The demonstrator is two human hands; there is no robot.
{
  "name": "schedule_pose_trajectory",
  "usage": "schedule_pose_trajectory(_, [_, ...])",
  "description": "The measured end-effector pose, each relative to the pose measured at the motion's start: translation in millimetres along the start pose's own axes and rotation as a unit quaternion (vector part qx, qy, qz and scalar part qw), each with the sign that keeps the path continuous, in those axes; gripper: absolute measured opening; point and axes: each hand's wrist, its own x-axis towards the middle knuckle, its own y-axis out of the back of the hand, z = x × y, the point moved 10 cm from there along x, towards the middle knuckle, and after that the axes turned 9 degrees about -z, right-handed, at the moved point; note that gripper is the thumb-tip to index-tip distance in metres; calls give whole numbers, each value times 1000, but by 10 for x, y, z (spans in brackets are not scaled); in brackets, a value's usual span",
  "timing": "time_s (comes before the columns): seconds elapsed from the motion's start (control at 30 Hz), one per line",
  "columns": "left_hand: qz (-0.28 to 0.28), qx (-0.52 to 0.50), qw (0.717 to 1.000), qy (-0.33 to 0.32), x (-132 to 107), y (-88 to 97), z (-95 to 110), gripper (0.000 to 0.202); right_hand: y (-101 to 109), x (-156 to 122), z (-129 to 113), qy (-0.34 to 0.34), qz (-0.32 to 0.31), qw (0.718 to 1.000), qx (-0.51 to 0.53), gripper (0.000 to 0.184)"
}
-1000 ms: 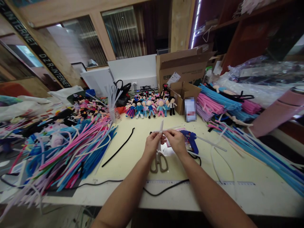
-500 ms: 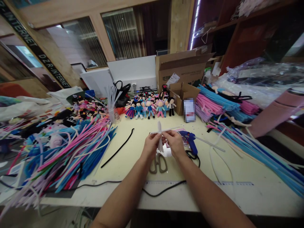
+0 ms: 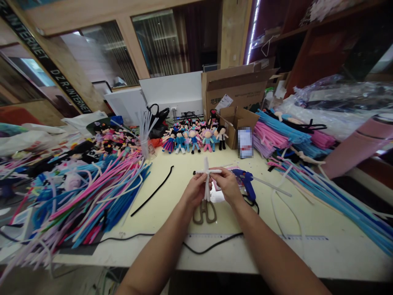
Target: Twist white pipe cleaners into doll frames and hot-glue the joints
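Observation:
Over the middle of the pale yellow table (image 3: 172,205), both my hands pinch a white pipe cleaner piece (image 3: 207,174) shaped like a cross, with an upright stem and a short horizontal bar. My left hand (image 3: 194,190) grips its lower stem, fingers closed. My right hand (image 3: 227,185) is closed on the right end of the bar. Just below the hands, a pair of scissors (image 3: 204,211) lies flat on the table. A blue glue gun (image 3: 247,183) rests right beside my right hand.
A big heap of coloured pipe cleaners (image 3: 92,196) fills the left side; blue and pink bundles (image 3: 307,176) lie on the right. Small finished dolls (image 3: 193,139) stand at the back before cardboard boxes (image 3: 236,92). A black pipe cleaner (image 3: 153,191) and a black cable (image 3: 215,243) cross the table.
The horizontal white piece has been drawn in and shortened against the upright stem, forming a tighter cross. My hands have shifted slightly closer together and lower.

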Motion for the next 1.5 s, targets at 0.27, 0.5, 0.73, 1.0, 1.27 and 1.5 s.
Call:
schedule_pose_trajectory(0.27, [53, 152, 985, -69, -23, 99, 140, 31, 35, -98, -238, 42, 45, 985, -162, 14])
schedule_pose_trajectory(0.5, [34, 226, 971, -73, 3, 88, 168, 30, -24, -94, -368, 99, 13, 964, -246, 15])
schedule_pose_trajectory(0.73, [-14, 146, 988, -42, 38, 34, 41, 35, 59, -53, -156, 27, 21, 986, -161, 16])
schedule_pose_trajectory(1.0, [-3, 132, 991, -37, 6, 14, 53, 33, 103, -27, -88, -9, 35, 991, -129, 20])
schedule_pose_trajectory(1.27, [20, 142, 989, -28, -17, 47, 76, 34, 186, -4, 152, -84, 54, 992, -76, 22])
schedule_pose_trajectory(1.5, [-28, 114, 993, -30, -25, -72, 128, 30, -69, -11, 296, -114, -25, 986, 119, 23])
